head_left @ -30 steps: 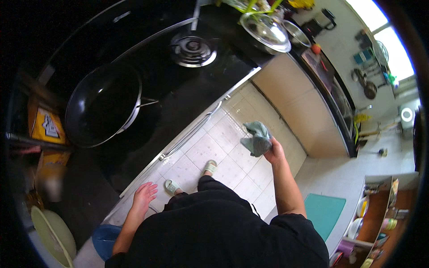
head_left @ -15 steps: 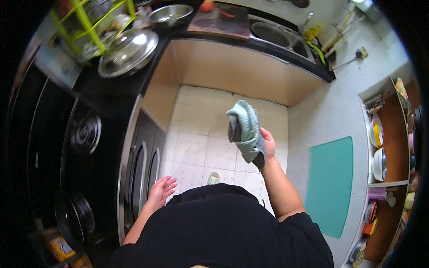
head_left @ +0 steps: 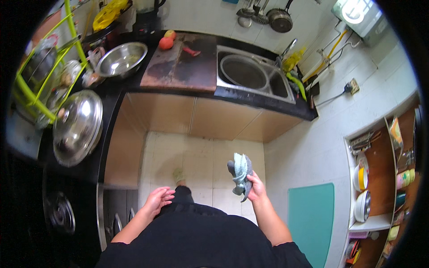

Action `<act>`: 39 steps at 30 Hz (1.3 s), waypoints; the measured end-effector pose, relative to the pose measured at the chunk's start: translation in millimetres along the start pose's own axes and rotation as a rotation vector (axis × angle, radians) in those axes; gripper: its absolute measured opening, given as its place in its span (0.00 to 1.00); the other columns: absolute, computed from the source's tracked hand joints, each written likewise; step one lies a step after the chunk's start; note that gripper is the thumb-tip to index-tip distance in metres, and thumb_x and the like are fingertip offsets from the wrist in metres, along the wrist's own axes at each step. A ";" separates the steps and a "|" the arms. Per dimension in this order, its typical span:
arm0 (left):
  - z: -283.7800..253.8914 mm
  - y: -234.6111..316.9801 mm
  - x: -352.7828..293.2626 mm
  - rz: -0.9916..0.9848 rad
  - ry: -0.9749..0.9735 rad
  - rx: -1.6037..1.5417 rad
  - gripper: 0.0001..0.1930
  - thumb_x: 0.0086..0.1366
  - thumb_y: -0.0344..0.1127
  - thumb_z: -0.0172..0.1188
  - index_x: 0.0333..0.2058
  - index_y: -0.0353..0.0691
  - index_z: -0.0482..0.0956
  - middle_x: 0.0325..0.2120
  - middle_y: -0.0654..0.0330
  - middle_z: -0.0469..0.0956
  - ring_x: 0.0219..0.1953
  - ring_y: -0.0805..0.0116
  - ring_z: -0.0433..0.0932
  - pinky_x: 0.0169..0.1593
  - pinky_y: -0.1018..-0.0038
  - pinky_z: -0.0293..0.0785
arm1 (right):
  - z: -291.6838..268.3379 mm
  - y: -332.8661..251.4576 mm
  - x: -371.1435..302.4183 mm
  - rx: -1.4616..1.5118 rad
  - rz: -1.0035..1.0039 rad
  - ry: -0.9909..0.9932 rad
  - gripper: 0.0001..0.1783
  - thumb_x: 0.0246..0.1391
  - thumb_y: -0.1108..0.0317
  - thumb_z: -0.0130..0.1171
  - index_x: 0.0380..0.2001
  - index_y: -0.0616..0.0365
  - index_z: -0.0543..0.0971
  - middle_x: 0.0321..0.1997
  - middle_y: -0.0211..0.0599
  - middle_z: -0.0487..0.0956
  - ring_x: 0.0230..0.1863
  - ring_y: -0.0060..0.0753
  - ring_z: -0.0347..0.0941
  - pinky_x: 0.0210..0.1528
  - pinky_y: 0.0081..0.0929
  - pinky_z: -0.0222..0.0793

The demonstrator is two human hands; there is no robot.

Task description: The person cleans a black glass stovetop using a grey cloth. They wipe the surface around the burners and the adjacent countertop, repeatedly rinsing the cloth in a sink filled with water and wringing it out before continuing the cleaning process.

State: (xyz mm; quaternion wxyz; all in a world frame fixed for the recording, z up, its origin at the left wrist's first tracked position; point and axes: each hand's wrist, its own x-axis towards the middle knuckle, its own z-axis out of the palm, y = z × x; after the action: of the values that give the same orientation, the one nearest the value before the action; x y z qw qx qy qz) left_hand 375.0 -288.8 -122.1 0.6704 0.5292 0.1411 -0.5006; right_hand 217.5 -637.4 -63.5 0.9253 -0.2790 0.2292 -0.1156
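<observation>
In my right hand [head_left: 256, 186] is a folded grey and pale green cloth [head_left: 241, 173], gripped with the fingers closed round its side. It is held in the air in front of my body, above the tiled floor. My left hand [head_left: 158, 199] hangs free at the other side, fingers loosely stretched and nothing in them. The black counter's left arm lies nearest to that hand. Ahead, a sink [head_left: 244, 71] is set into the counter beside a dark, stained board [head_left: 178, 67] with a red-handled tool [head_left: 191, 51] on it.
Apples [head_left: 166, 43] lie at the board's far left. A metal bowl [head_left: 122, 60], a domed lid [head_left: 77, 127] and a green rack [head_left: 33, 91] stand on the left counter. At right are a teal panel [head_left: 310, 225] and wall shelves [head_left: 377, 221]. Pans [head_left: 280, 20] hang ahead.
The view has shifted toward the sink counter, so more of the far wall shows. One foot has stepped forward. The right hand still holds the cloth, now lower in the picture.
</observation>
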 end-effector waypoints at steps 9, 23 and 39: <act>223.1 212.2 145.8 0.264 -0.521 0.515 0.22 0.65 0.41 0.53 0.53 0.36 0.66 0.44 0.60 0.74 0.46 0.72 0.71 0.48 0.76 0.69 | 101.1 -83.3 159.9 -0.423 -0.144 -0.065 0.29 0.55 0.77 0.49 0.61 0.61 0.58 0.57 0.38 0.69 0.56 0.31 0.66 0.59 0.30 0.60; 393.7 343.3 351.2 0.556 -0.150 0.199 0.12 0.66 0.39 0.51 0.42 0.39 0.74 0.32 0.66 0.76 0.34 0.79 0.74 0.37 0.80 0.71 | -15.3 -325.5 429.8 -0.360 -0.101 -0.036 0.22 0.57 0.73 0.48 0.55 0.64 0.65 0.50 0.38 0.73 0.51 0.31 0.70 0.55 0.28 0.65; 445.7 323.4 571.3 0.174 0.144 1.462 0.27 0.58 0.43 0.57 0.56 0.44 0.67 0.60 0.44 0.58 0.60 0.47 0.60 0.62 0.64 0.57 | -95.5 -308.1 631.8 -2.099 0.380 -0.430 0.40 0.48 0.56 0.59 0.63 0.48 0.55 0.64 0.53 0.57 0.66 0.56 0.50 0.63 0.48 0.52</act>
State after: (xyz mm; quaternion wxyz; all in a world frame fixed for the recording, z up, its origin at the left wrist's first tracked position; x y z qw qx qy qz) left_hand 750.8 -985.9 -170.8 0.1731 0.8816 -0.2271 -0.3760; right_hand 692.8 -1149.4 -186.0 0.2493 -0.9049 0.0865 0.3341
